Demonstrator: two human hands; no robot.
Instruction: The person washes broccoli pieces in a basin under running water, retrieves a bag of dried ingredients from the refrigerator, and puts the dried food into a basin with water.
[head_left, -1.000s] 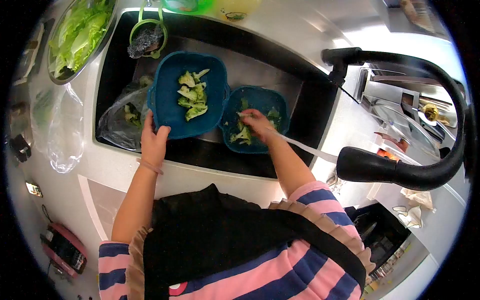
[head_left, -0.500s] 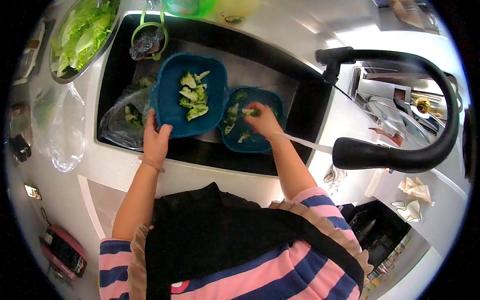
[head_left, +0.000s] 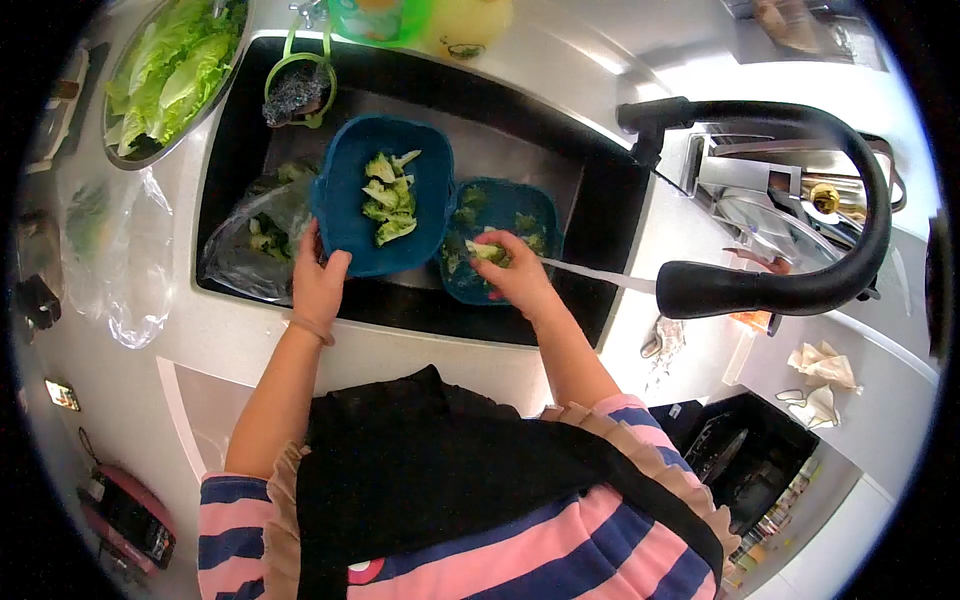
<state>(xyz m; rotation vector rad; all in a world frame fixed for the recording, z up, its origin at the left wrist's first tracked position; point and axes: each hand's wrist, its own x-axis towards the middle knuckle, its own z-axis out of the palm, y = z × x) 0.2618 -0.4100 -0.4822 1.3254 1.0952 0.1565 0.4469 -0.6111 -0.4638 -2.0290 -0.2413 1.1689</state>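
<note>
My left hand (head_left: 318,280) grips the near left rim of a blue basket (head_left: 345,150), which holds several pale green leafy-looking broccoli pieces (head_left: 388,198). To its right a second blue basin (head_left: 545,205) sits lower in the sink, with more green pieces under water. Over this basin my right hand (head_left: 512,268) is closed around a broccoli piece (head_left: 487,252). A stream of water (head_left: 600,275) runs from the black faucet (head_left: 700,288) towards the basin, passing by my right hand.
A plastic bag (head_left: 255,235) with green pieces lies in the sink's left end. A green-framed holder (head_left: 302,90) hangs at the back left corner. Beyond it stands a bowl of lettuce (head_left: 175,75). Clear plastic (head_left: 135,270) lies on the left counter.
My right hand has lifted a broccoli piece out of the lower basin and moved slightly left and nearer. My left hand still holds the basket, almost unmoved.
</note>
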